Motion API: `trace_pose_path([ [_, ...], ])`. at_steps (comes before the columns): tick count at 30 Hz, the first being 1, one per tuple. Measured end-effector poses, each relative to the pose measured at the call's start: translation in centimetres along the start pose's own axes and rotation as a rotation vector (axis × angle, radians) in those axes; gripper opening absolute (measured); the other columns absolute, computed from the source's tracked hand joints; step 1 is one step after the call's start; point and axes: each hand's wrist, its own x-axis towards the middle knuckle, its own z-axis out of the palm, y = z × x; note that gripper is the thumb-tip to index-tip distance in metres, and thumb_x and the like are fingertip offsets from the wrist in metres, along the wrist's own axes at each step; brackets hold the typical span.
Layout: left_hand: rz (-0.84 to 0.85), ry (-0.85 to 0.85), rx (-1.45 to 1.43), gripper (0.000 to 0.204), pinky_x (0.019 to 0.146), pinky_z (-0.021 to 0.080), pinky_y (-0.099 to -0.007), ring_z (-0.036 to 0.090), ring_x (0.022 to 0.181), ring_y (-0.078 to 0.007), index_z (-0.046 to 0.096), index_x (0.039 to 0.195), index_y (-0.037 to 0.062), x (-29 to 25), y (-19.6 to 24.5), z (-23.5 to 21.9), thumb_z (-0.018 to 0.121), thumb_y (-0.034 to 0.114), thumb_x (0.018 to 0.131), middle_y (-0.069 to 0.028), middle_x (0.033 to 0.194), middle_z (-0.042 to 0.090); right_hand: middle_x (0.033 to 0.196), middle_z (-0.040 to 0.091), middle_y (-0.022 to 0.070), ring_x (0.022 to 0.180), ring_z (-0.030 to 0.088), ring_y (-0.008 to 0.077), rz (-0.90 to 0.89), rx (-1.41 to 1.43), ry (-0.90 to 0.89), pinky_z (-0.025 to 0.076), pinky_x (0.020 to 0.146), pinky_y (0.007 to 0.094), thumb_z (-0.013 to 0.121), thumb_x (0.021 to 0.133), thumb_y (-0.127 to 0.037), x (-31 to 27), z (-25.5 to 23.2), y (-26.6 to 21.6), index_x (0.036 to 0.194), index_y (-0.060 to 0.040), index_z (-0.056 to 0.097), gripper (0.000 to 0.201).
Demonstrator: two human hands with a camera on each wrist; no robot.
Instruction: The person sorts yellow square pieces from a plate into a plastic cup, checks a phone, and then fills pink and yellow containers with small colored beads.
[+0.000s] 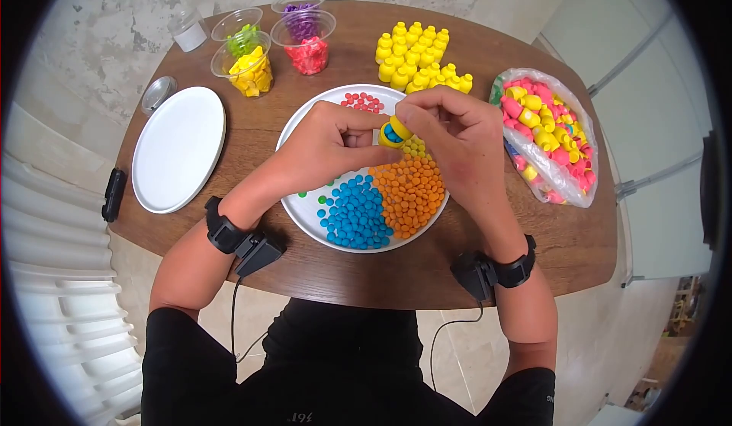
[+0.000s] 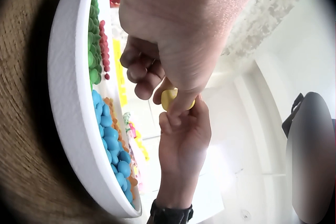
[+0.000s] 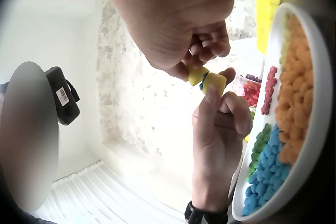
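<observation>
Above the candy plate, the left hand (image 1: 324,148) pinches a small yellow cup (image 1: 390,138) holding blue candies. The right hand (image 1: 457,140) pinches a yellow cap (image 1: 400,126) at the cup's rim, tilted. In the right wrist view the cup (image 3: 215,82) and the cap (image 3: 197,75) meet at an angle, with blue between them. The left wrist view shows yellow (image 2: 169,99) between the fingers, mostly hidden. Under the hands, blue candies (image 1: 354,213), orange candies (image 1: 412,197), and smaller yellow, green and red groups lie on the white plate (image 1: 305,224).
An empty white plate (image 1: 179,150) lies at the left. Behind are clear cups with yellow pieces (image 1: 252,73), red pieces (image 1: 309,56), green and purple ones. Yellow bottles (image 1: 412,52) stand in rows at the back; a plastic bag (image 1: 549,136) of pink and yellow pieces is at the right.
</observation>
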Motion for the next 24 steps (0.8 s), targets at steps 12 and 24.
trace_pose_path([
  [12,0.055,0.023,-0.073,0.031,0.06,0.043,-0.019,0.055,0.069,0.0011,0.077,0.121,-0.0014,-0.1,0.9,-0.8,0.082,0.008,0.092,0.0031,0.085,0.073,0.08,0.071,0.0009,0.072,0.061,0.0033,-0.089,-0.008,0.324,0.048,0.065,0.0209,0.074,0.094,-0.006,0.9,-1.8,1.4,0.094,0.005,0.075,0.011],
  [24,-0.19,-0.058,0.224,0.036,0.059,0.038,-0.0236,0.046,0.066,-0.0019,0.077,0.123,0.0026,-7.1,1.6,-2.9,0.084,0.011,0.089,0.0056,0.076,0.064,0.072,0.063,-0.0031,0.066,0.052,0.0021,-0.067,-0.176,0.287,0.042,0.06,0.021,0.075,0.093,-0.011,1.3,-2.1,4.4,0.092,0.0052,0.074,0.016],
])
